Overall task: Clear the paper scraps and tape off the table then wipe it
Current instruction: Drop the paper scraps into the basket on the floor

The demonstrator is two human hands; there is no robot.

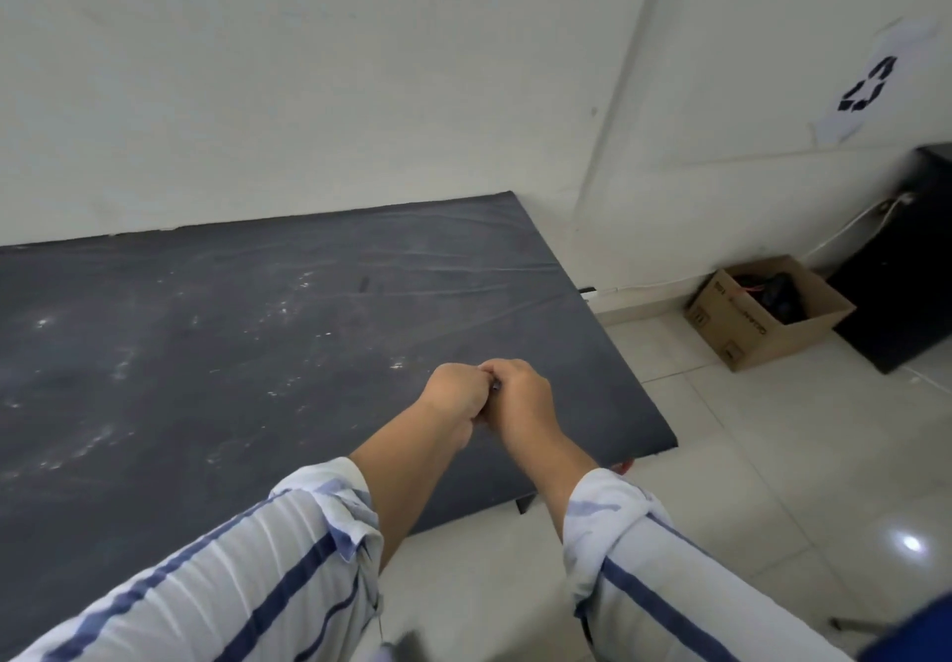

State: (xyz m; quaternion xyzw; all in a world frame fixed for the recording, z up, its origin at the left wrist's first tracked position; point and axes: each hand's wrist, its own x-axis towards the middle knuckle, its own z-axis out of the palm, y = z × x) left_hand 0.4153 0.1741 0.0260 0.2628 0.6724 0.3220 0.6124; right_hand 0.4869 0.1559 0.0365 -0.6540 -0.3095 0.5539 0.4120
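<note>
Both hands (489, 393) together above table (257, 326), near right edge.

White walls (309, 69) meet a pale tiled floor (747, 455); an open cardboard box (762, 321) sits beside a black cabinet (912, 259).

White sleeves (257, 558), blue stripes, cuffs rolled up

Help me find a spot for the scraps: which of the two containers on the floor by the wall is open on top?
The brown cardboard box, flaps open with dark items inside. The black box-like object behind it looks closed and plain.
</note>
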